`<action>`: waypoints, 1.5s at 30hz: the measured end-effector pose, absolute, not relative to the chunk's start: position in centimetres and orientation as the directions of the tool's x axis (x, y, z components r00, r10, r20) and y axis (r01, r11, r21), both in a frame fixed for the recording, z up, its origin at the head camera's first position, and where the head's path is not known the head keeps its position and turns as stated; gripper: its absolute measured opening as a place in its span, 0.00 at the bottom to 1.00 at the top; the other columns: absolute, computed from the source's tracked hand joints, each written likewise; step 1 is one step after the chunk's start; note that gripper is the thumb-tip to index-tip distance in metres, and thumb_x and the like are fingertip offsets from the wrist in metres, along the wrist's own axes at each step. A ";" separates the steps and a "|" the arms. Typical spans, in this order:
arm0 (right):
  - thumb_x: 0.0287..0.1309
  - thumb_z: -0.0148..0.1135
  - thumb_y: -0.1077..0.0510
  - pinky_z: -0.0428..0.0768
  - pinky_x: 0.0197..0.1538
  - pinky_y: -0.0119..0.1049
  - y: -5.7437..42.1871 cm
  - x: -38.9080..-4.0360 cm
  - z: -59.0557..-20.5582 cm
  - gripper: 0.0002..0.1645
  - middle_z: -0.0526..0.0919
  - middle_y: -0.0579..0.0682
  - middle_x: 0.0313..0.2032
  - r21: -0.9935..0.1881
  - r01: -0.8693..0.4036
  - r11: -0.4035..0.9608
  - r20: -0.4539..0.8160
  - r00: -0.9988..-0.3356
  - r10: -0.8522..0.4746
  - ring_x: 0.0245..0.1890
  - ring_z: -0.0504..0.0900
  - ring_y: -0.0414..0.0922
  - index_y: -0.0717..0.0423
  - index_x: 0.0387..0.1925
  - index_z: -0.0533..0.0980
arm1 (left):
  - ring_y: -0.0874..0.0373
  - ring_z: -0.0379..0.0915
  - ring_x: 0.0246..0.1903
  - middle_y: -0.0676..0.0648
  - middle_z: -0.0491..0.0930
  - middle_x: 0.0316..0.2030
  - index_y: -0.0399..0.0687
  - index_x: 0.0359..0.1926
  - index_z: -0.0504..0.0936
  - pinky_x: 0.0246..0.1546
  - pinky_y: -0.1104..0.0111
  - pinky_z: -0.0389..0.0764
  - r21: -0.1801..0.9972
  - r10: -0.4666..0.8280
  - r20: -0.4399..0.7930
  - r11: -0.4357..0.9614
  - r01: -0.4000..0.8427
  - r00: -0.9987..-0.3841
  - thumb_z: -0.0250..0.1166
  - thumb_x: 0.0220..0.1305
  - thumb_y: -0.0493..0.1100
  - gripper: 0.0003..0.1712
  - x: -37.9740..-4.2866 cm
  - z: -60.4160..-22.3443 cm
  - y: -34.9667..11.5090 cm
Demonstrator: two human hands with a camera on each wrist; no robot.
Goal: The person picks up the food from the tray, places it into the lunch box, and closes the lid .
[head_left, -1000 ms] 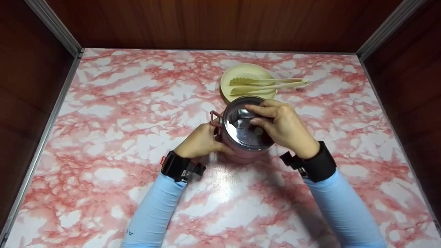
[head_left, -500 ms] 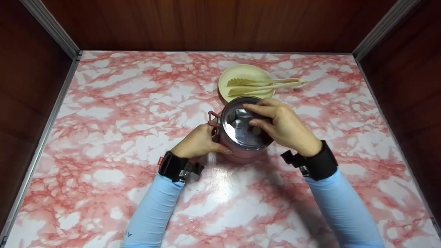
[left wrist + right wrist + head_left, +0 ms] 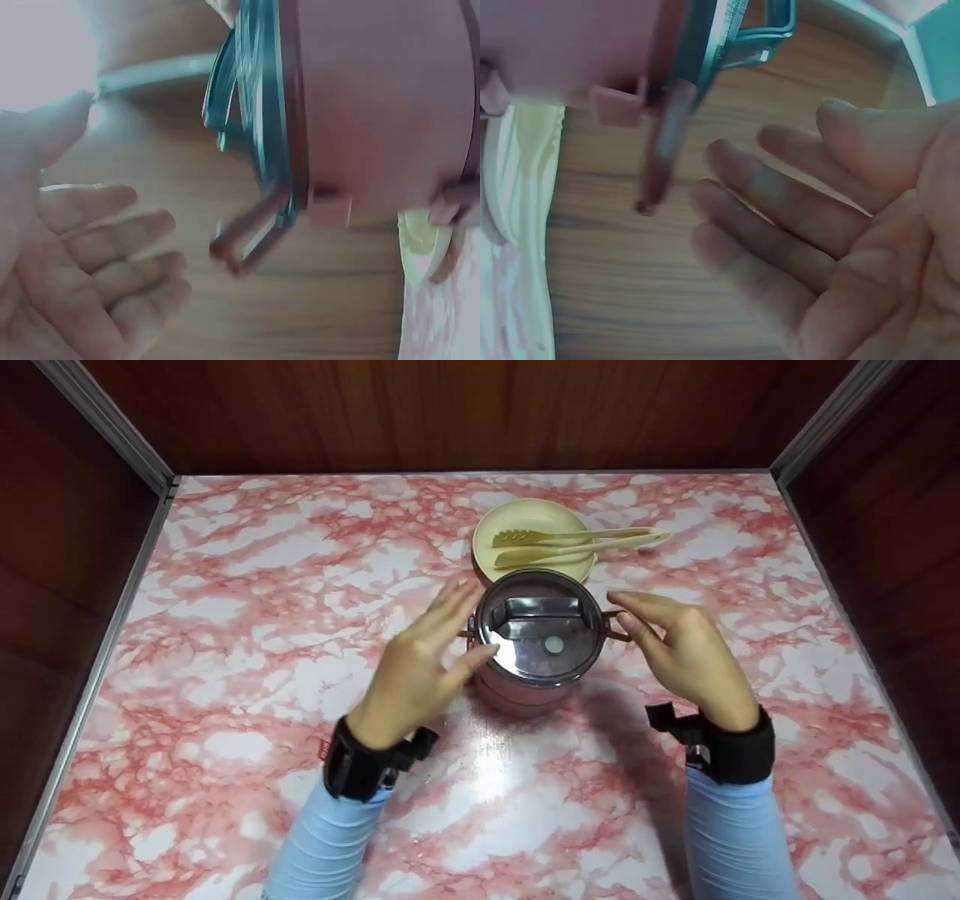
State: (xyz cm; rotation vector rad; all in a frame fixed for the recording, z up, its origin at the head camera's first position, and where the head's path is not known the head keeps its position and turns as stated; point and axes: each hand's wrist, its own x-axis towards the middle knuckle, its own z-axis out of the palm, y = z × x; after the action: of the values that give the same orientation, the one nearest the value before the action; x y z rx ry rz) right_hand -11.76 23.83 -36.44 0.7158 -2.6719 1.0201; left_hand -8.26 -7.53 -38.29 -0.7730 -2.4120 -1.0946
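Note:
A pink pot [image 3: 517,699] stands in the middle of the table, covered by a dark see-through lid [image 3: 536,664] with a raised handle [image 3: 540,606]. On its left side, my left hand [image 3: 416,671] is spread, thumb tip overlapping the lid's edge in the head view. The left wrist view shows those fingers extended and apart from the pot's pink wire loop [image 3: 251,232]. To the right of the pot, my right hand [image 3: 686,656] has its fingertips by the other loop [image 3: 619,628]. In the right wrist view its fingers [image 3: 780,206] are loosely bent around nothing.
A pale yellow plate [image 3: 517,514] lies just behind the pot. Across it rest a toothed utensil head [image 3: 517,538] and a flat one [image 3: 521,557], their handles converging at the right. Dark wooden panels [image 3: 480,416] border the pink-and-white marbled table [image 3: 247,660].
My right hand has let go of the lid handle and moved right, to the side loop. My left hand has come off the pot's left side, with its fingers opening.

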 end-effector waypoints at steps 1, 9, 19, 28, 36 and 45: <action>0.71 0.56 0.56 0.76 0.59 0.48 23.9 -11.7 -36.8 0.19 0.82 0.53 0.56 -0.581 -0.490 0.650 0.328 -0.872 -0.364 0.57 0.79 0.49 0.58 0.59 0.79 | 0.41 0.57 0.69 0.34 0.62 0.68 0.30 0.67 0.67 0.69 0.63 0.59 0.550 0.331 0.533 0.564 0.617 -0.778 0.63 0.68 0.49 0.35 -8.2 -38.4 -7.2; 0.69 0.61 0.55 0.78 0.47 0.21 23.6 -11.8 -38.2 0.20 0.85 0.54 0.49 -0.658 -0.432 0.617 0.296 -0.901 -0.316 0.43 0.86 0.44 0.61 0.58 0.79 | 0.40 0.57 0.70 0.33 0.59 0.70 0.31 0.70 0.63 0.69 0.54 0.59 0.581 0.258 0.346 0.696 0.422 -0.902 0.59 0.70 0.59 0.41 -7.6 -39.0 -5.9; 0.68 0.60 0.46 0.77 0.46 0.21 23.0 -12.0 -38.5 0.26 0.85 0.53 0.50 -0.710 -0.333 0.620 0.235 -0.943 -0.236 0.42 0.85 0.43 0.61 0.55 0.81 | 0.46 0.56 0.70 0.33 0.60 0.70 0.32 0.72 0.61 0.70 0.58 0.59 0.729 0.200 0.224 0.615 0.300 -0.954 0.61 0.71 0.54 0.40 -8.1 -39.7 -5.1; 0.62 0.67 0.47 0.80 0.43 0.23 22.6 -12.0 -38.7 0.24 0.87 0.53 0.45 -0.750 -0.275 0.601 0.205 -0.961 -0.185 0.42 0.85 0.43 0.61 0.52 0.83 | 0.51 0.59 0.69 0.36 0.63 0.68 0.33 0.71 0.62 0.69 0.65 0.59 0.796 0.164 0.199 0.548 0.257 -0.966 0.64 0.68 0.50 0.40 -8.4 -39.8 -5.2; 0.58 0.72 0.49 0.81 0.42 0.24 22.3 -12.1 -38.9 0.22 0.87 0.51 0.43 -0.813 -0.224 0.537 0.178 -0.974 -0.137 0.42 0.85 0.41 0.60 0.49 0.85 | 0.57 0.67 0.63 0.39 0.68 0.66 0.33 0.69 0.66 0.61 0.71 0.70 0.862 0.159 0.209 0.437 0.259 -0.965 0.69 0.64 0.48 0.39 -8.9 -40.1 -5.5; 0.56 0.73 0.48 0.82 0.43 0.26 22.1 -12.0 -39.4 0.24 0.87 0.53 0.44 -0.883 -0.130 0.450 0.118 -0.992 -0.054 0.42 0.85 0.40 0.60 0.48 0.84 | 0.57 0.74 0.58 0.36 0.71 0.64 0.33 0.69 0.65 0.54 0.72 0.76 0.957 0.147 0.143 0.231 0.175 -0.979 0.73 0.60 0.44 0.42 -9.2 -40.6 -5.6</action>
State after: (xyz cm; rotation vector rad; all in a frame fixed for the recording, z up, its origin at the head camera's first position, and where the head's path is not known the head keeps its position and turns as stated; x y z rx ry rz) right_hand -11.95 22.06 -39.40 0.1654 -2.6126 1.6014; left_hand -9.25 -5.60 -40.58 -0.3204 -2.4467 -1.9082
